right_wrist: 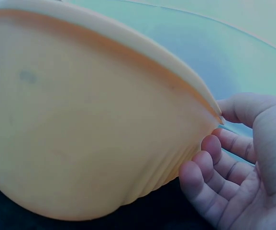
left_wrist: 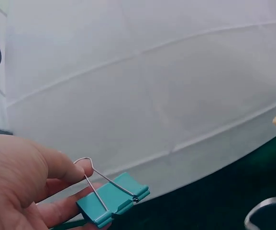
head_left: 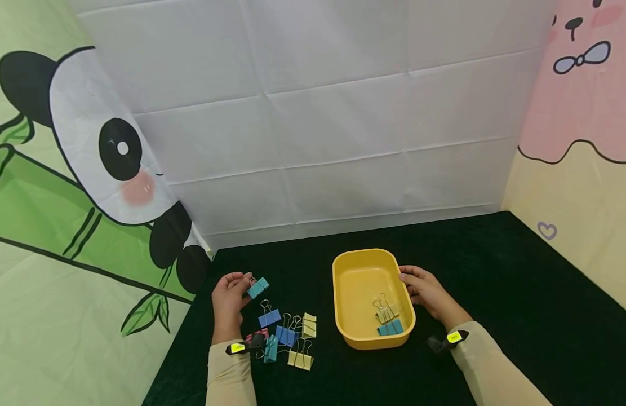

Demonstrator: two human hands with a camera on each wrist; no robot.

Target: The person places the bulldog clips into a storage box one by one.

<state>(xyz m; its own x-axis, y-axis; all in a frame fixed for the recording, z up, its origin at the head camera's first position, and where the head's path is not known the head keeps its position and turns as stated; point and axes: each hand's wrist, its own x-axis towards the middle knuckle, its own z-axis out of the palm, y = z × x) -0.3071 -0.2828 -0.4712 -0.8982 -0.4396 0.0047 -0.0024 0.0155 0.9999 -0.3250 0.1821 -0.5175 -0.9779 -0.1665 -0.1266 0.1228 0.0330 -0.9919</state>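
**Teal clip lifted beside a yellow tray**

Teal in colour, a binder clip (head_left: 258, 287) is pinched by its wire handle between the thumb and fingers of the left hand (head_left: 230, 299) and is held just above the black worktop (head_left: 495, 293), left of a yellow tray (head_left: 343, 316). In the left wrist view the clip (left_wrist: 113, 200) is seen hanging from the fingertips (left_wrist: 82, 168), tilted, its wire loops closed together. The right hand (head_left: 426, 290) is laid against the tray's right wall, fingers curved round the rim; the right wrist view shows its fingers (right_wrist: 209, 165) touching the tray's outer side (right_wrist: 80, 124). Inside the tray, a few clips (head_left: 389, 318) are gathered at the near end. A loose pile of blue, teal, yellow and pink clips (head_left: 287, 335) is spread on the worktop near the left wrist.
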